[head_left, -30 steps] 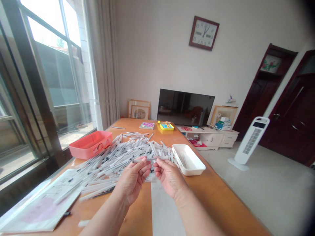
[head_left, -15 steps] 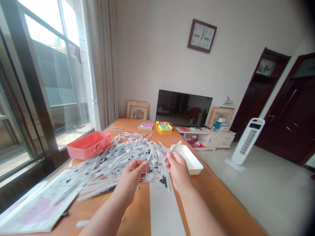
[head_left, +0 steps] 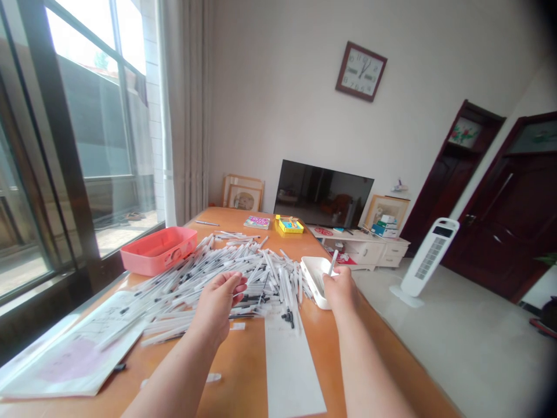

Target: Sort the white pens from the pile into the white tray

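My right hand (head_left: 342, 290) is closed around a pale, slim pen (head_left: 333, 263), which points up and away from me. It hovers at the near right side of a white plastic tray (head_left: 321, 302). Thumb and fingers pressed together, my left hand (head_left: 221, 299) is over the near edge of a wide heap of clear and white pens (head_left: 243, 255). Whatever those fingers hold, if anything, is too small to make out. Several black pen caps (head_left: 288, 317) lie on a white paper strip (head_left: 290, 371) between my hands.
A pink basket (head_left: 162, 262) stands left of the heap. A drawn-on paper sheet (head_left: 73, 360) lies at the near left. Farther back are a booklet (head_left: 256, 222) and a yellow box (head_left: 290, 225). The wooden table's right edge (head_left: 411, 363) borders the floor.
My right hand has moved right with the pen, from beside the heap to the white tray. My left hand has drawn slightly left. The view has shifted a little.
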Motion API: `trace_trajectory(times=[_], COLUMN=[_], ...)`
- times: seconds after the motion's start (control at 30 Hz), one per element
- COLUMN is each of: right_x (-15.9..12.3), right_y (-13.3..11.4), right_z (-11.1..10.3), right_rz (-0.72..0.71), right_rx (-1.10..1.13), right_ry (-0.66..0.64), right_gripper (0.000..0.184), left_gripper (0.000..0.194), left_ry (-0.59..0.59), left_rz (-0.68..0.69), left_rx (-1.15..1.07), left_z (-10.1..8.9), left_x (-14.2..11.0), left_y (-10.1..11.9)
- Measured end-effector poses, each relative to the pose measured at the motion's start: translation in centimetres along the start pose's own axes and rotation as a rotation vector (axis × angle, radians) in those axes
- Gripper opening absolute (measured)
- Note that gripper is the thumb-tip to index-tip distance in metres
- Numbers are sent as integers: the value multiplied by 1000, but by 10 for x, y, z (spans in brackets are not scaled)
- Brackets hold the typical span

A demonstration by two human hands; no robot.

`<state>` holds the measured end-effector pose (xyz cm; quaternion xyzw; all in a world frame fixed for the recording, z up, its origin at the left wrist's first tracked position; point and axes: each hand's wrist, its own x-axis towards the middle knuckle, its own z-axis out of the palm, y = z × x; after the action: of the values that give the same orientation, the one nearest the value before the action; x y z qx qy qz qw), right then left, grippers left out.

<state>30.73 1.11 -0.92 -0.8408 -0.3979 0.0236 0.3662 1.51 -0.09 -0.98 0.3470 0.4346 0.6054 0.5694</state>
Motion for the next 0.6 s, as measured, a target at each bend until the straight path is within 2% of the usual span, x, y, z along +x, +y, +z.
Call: trace_trajectory(times=[0.1,0.2,0.4,0.6], right_x=[1,0,-1,-5], right_y=[3,7,12,12], right_z=[0,4,15,12], right_rz=[-17,-44,-85,-99], right_rx=[-78,-142,-229,-239], right_ry=[-6,-27,-70,-68], right_gripper=[22,16,19,23], left_gripper=[34,35,34,33], left_ry=[9,18,13,13], left_rz=[-2,-9,-7,-6], left_rx=[-13,-25,-19,-19], left_z=[-1,-1,0,0], left_x=[0,-1,-2,-2], left_y=[1,2,3,2])
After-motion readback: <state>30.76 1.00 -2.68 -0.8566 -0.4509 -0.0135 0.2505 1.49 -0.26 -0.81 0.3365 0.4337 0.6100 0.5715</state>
